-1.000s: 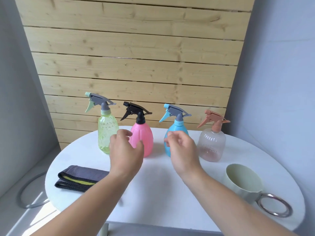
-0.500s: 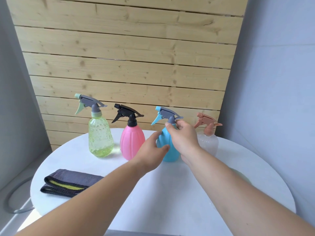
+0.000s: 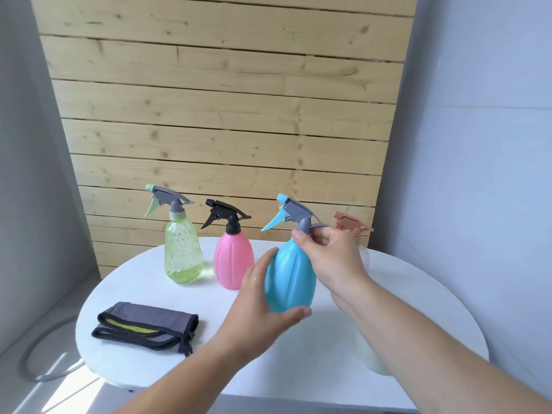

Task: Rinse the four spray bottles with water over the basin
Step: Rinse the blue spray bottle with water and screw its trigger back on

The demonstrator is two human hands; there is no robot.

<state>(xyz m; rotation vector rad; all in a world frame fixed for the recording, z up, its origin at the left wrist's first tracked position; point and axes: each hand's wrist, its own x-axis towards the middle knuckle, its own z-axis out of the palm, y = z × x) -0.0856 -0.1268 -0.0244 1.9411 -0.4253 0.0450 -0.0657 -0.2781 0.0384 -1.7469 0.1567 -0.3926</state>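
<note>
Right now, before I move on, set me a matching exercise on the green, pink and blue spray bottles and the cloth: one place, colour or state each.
Column one:
1 green spray bottle
2 pink spray bottle
3 blue spray bottle
4 grey cloth

Column two:
A lies folded on the table
B gripped by the left hand and the right hand
C topped in black
D leftmost in the row

Pairs: 1-D, 2-C, 3-B, 4-A
</note>
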